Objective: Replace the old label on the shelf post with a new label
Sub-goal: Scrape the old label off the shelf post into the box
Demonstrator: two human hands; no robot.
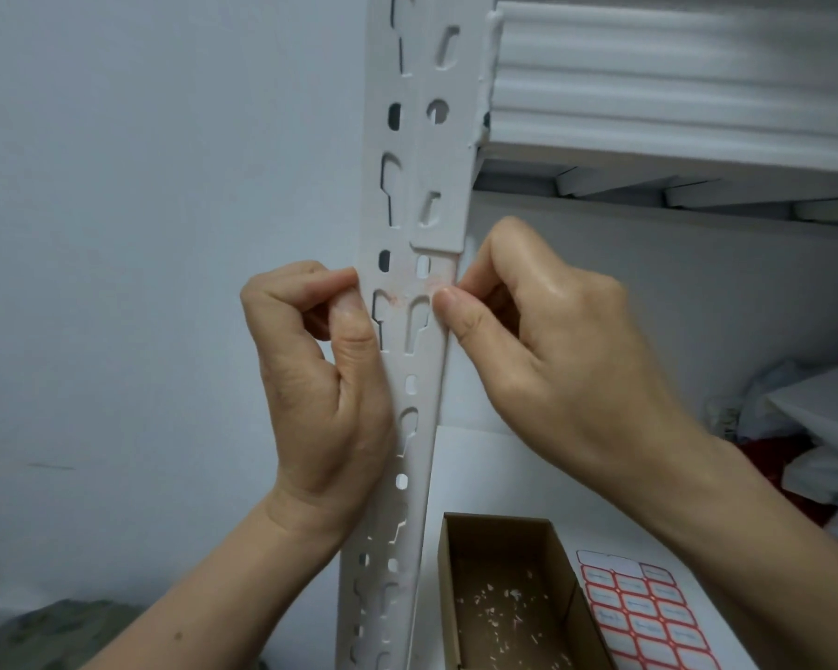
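- The stripping stage looks nearly over. The old label (410,282) survives only as a faint pinkish smear and a thin pale film across the face of the white perforated metal shelf post (429,374), just below the joint where an upper section overlaps it.
- No new label is on the post yet. What is left, by my reading, is to clear the last residue, peel a fresh label and press it on.
- The left hand (320,379) is at the post's left edge, level with the smear. Its fingers are curled in, and the thumb and forefinger are pressed together there and seem to nip a pale flap of the remnant.
- The right hand (552,340) is at the post's right edge at the same height. Its fingers are curled, the thumb tip is on the front corner and the forefinger is tucked behind, so it pinches the post.
- Low and to the right of the post stands an open brown cardboard box (499,536) with small white paper scraps (504,606) on its floor, probably peeled bits.
- Further right of the post, just past the box, lies a sheet of red-bordered white labels (649,616). A few cells in its top rows look blank.
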